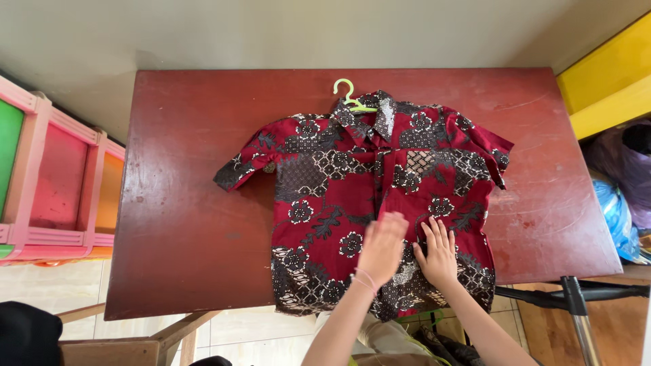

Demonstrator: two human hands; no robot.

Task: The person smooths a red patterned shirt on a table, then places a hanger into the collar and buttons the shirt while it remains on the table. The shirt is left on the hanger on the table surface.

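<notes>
A dark red short-sleeved shirt (339, 183) with a black and white patterned print lies spread flat on a reddish-brown table (190, 224), front side up, collar pointing away from me. A light green hanger (350, 95) sticks out at the collar. My left hand (383, 247) rests flat on the lower front of the shirt near the button line, slightly blurred. My right hand (437, 254) lies next to it, fingers spread on the cloth. Neither hand grips anything.
A pink shelf unit (61, 190) with coloured compartments stands left of the table. A yellow box (607, 74) and blue and purple bags (620, 196) are at the right. A wooden chair (115, 346) sits at the lower left.
</notes>
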